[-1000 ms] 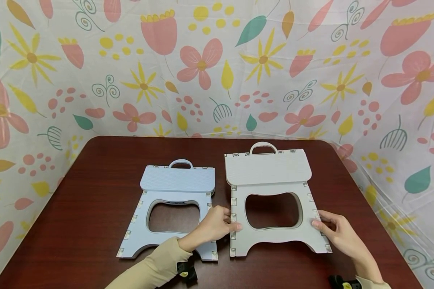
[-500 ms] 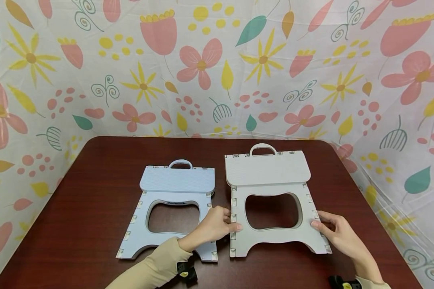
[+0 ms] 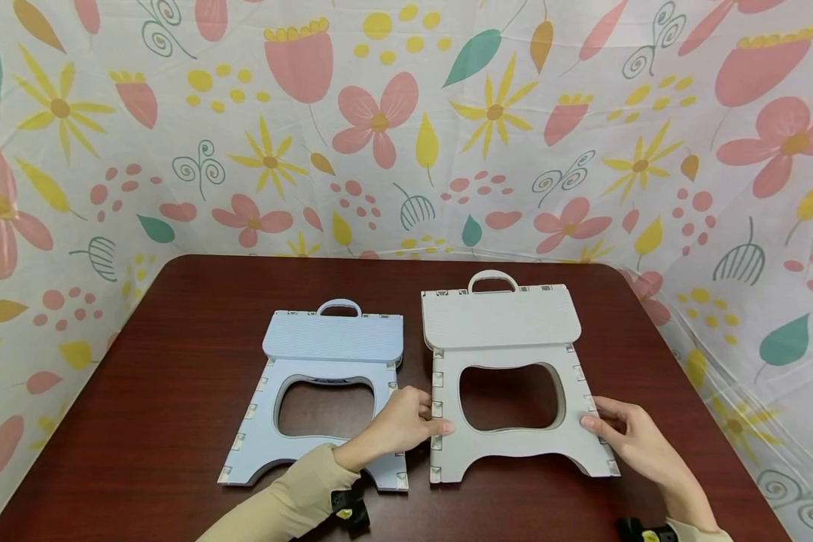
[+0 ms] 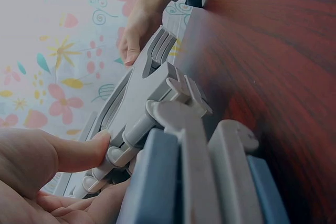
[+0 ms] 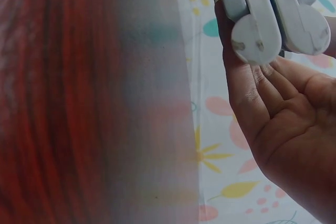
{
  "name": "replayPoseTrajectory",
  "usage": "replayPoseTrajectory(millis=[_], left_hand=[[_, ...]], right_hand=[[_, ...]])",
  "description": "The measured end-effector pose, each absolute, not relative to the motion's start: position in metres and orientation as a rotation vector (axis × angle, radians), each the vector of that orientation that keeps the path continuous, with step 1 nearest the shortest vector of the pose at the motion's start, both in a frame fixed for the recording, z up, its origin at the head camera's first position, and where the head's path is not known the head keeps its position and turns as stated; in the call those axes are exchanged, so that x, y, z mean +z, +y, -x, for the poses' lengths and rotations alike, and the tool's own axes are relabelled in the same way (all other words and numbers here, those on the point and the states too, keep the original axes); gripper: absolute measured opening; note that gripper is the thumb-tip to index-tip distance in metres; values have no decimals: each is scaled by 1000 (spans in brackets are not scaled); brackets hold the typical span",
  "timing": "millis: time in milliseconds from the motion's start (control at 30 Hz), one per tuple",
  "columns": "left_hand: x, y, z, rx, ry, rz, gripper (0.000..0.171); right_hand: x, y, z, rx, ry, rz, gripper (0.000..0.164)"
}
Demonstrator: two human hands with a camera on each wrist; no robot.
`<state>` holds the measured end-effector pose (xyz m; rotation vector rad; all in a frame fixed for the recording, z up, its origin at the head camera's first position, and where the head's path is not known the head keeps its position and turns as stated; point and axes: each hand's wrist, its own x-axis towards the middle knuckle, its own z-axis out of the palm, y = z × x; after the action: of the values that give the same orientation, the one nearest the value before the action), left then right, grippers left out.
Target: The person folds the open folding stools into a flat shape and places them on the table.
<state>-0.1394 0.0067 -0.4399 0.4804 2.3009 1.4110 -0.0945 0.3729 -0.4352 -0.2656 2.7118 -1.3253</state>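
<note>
A folded white step stool [image 3: 501, 320] with a carrying handle lies on the table, flat side up, legs toward the person. My left hand [image 3: 400, 423] grips its left edge, thumb on the upper face and fingers curled at the side. At the opposite edge my right hand [image 3: 640, 440] pinches the stool, thumb on top and fingers beneath. The left wrist view shows the left thumb [image 4: 84, 151] on the white hinged edge. In the right wrist view the fingers [image 5: 244, 98] reach up to the stool's end. A smaller folded light blue step stool [image 3: 332, 339] lies to the left, beneath my left forearm.
The dark wooden table [image 3: 142, 391] has rounded far corners. A floral-print cloth [image 3: 406, 135] hangs behind it and along both sides. The two stools lie side by side with a narrow gap. Each wrist wears a black camera strap [image 3: 352, 512].
The white stool's handle end has sunk very slightly, and its right edge and my right thumb have crept a little left. The blue stool and my left hand have stayed put.
</note>
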Motion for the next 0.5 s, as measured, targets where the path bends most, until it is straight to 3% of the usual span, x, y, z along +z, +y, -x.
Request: replayPoseTrajectory(millis=[500], left_hand=[[-441, 7, 139, 1384, 2313, -472, 26]], right_hand=[[-435, 372, 96, -1296, 2696, 236, 38]])
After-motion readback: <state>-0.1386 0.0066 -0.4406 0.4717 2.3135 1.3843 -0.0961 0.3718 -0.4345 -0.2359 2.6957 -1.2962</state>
